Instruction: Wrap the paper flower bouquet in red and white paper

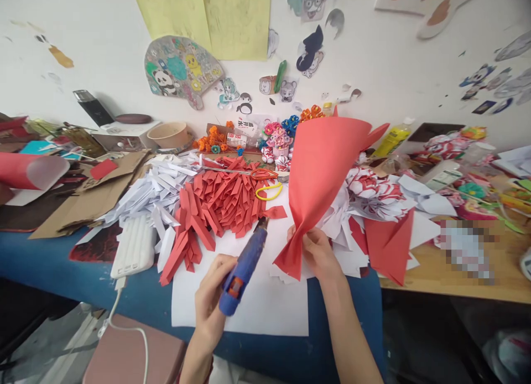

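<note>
My left hand (213,295) is closed round a blue hot glue gun (248,268). Its nozzle points up and away, close to a small folded piece of red paper (275,212). My right hand (318,251) grips a large red paper bouquet wrap (326,162) at its pinched neck. The wrap flares upward into a wide cone, and its lower end fans out below my fingers. Both hands are above a white paper sheet (257,304). Left of the wrap lies a heap of folded red paper strips (228,198), beside folded white paper strips (153,179).
Scissors (265,175) with orange handles and a yellow loop (269,192) lie behind the glue gun. A white power bank (133,248) with a cable sits at the left table edge. Red-and-white paper flowers (375,190) crowd the right side. Cardboard (91,193) lies far left.
</note>
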The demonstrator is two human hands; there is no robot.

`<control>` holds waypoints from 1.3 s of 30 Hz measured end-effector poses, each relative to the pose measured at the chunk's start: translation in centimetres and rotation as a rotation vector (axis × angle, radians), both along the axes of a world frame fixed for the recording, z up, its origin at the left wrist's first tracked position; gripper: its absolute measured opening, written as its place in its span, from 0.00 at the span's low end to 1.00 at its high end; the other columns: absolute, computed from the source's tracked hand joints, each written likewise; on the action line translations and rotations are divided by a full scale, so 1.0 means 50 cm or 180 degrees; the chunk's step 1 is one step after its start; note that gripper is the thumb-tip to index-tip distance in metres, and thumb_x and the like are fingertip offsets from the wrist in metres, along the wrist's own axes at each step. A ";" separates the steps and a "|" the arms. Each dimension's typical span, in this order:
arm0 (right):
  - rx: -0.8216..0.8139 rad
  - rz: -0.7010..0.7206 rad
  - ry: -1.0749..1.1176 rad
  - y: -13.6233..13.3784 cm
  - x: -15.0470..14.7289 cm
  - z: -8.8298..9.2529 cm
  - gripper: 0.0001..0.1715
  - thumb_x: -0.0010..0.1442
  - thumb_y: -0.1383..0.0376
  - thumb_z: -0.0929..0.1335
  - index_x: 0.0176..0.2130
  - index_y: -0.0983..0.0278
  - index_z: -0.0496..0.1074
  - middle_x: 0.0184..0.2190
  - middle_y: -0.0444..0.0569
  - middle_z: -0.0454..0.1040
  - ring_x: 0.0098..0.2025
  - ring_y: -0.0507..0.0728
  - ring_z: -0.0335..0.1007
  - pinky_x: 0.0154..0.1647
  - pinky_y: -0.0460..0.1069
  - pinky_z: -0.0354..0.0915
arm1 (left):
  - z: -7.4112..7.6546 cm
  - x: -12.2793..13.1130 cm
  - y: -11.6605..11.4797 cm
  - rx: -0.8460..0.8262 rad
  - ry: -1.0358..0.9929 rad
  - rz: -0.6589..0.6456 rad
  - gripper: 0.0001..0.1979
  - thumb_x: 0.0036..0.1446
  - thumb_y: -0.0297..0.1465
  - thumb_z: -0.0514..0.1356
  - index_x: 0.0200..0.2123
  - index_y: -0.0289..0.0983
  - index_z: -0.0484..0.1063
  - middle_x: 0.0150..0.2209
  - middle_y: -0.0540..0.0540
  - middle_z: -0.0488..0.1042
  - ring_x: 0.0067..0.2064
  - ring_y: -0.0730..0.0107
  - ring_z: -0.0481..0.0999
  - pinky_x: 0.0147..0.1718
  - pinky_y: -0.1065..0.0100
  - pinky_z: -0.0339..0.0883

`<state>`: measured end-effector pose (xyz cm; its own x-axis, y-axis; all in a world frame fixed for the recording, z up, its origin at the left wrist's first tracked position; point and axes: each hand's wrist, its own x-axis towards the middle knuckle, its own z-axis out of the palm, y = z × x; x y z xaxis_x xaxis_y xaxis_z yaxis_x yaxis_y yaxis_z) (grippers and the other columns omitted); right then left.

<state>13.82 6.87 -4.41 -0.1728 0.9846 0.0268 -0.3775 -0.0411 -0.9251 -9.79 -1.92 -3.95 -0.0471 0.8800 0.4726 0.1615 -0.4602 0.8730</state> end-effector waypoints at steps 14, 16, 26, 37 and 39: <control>0.0041 0.0087 -0.0001 0.006 0.000 -0.016 0.25 0.49 0.44 0.76 0.36 0.60 0.79 0.30 0.47 0.76 0.27 0.54 0.65 0.28 0.49 0.63 | 0.020 0.016 -0.023 -0.0041 0.0983 -0.0428 0.19 0.67 0.32 0.49 0.58 0.45 0.69 0.42 0.40 0.70 0.41 0.57 0.73 0.36 0.59 0.71; 0.0076 0.0068 0.0021 0.007 0.000 -0.019 0.24 0.49 0.45 0.77 0.36 0.60 0.79 0.29 0.47 0.76 0.26 0.53 0.64 0.27 0.48 0.61 | 0.021 0.019 -0.023 -0.0002 0.1152 -0.0356 0.19 0.67 0.32 0.48 0.58 0.44 0.68 0.43 0.39 0.70 0.42 0.57 0.73 0.36 0.59 0.71; 0.0180 -0.0213 0.0046 0.004 -0.007 -0.023 0.19 0.49 0.51 0.78 0.38 0.59 0.80 0.35 0.48 0.80 0.36 0.58 0.76 0.34 0.50 0.71 | 0.023 0.039 -0.026 0.0422 0.1798 -0.0051 0.19 0.69 0.30 0.45 0.60 0.38 0.63 0.46 0.38 0.67 0.43 0.62 0.74 0.39 0.66 0.72; 0.0507 -0.0659 0.0073 0.006 -0.013 -0.029 0.15 0.50 0.55 0.79 0.34 0.62 0.80 0.30 0.47 0.80 0.30 0.55 0.74 0.32 0.48 0.70 | 0.026 0.033 -0.050 0.0708 0.2112 0.0293 0.21 0.69 0.29 0.46 0.62 0.32 0.64 0.49 0.37 0.67 0.47 0.65 0.73 0.42 0.70 0.71; 0.0519 -0.0658 0.0097 0.005 -0.013 -0.030 0.15 0.50 0.55 0.79 0.34 0.62 0.81 0.30 0.47 0.80 0.30 0.55 0.73 0.32 0.48 0.69 | 0.028 0.034 -0.050 0.0728 0.2053 0.0264 0.21 0.70 0.30 0.46 0.61 0.32 0.65 0.48 0.37 0.66 0.47 0.65 0.73 0.41 0.70 0.71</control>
